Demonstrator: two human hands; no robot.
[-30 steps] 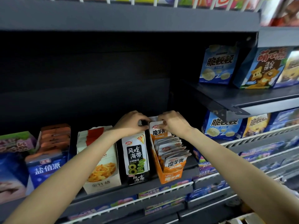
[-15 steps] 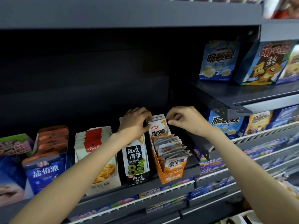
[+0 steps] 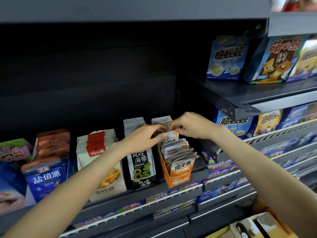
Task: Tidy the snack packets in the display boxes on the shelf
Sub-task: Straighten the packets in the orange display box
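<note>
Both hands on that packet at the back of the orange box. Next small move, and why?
Probably press the pinched packet down into the orange box. Left hand and right hand pinch its top edge, and it stands higher than the packets fanned forward in front of it.

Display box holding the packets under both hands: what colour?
Orange display box, clearest in the head view.

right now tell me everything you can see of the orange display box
The orange display box looks like cardboard, open-topped with a low printed front. It stands on the dark shelf, right of the black seaweed box. White-and-orange packets fill it in a leaning row. Both hands, left and right, pinch a packet near its back.
</note>
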